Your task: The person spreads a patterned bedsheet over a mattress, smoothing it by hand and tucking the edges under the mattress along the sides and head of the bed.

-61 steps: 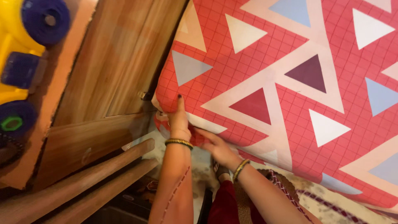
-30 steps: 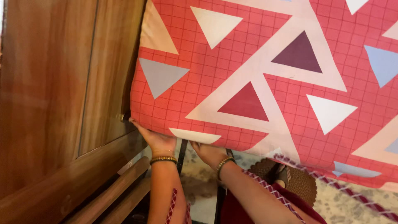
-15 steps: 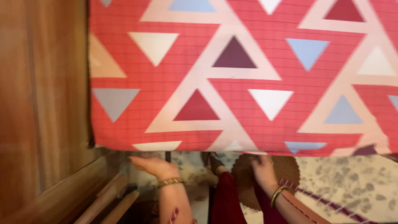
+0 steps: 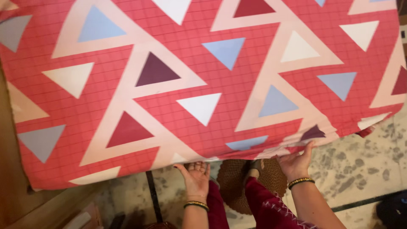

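A mattress covered by a coral-red sheet (image 4: 203,85) with white, blue and maroon triangles fills most of the head view. My left hand (image 4: 194,174) is palm up under the near edge of the sheet, fingers spread against its underside. My right hand (image 4: 296,163) is further right along the same edge, fingertips touching the sheet where it puckers. Both wrists wear gold bangles. Whether either hand grips fabric is hidden by the edge.
A wooden bed frame or panel (image 4: 12,186) runs down the left side. Below the mattress edge lies a speckled stone floor (image 4: 356,165) with a round brown woven mat (image 4: 237,182). My maroon clothing (image 4: 267,208) shows between my arms.
The view has swung right along the mattress edge, away from the wooden corner. Both hands have moved right along the edge; the right hand now touches the sheet's hem.
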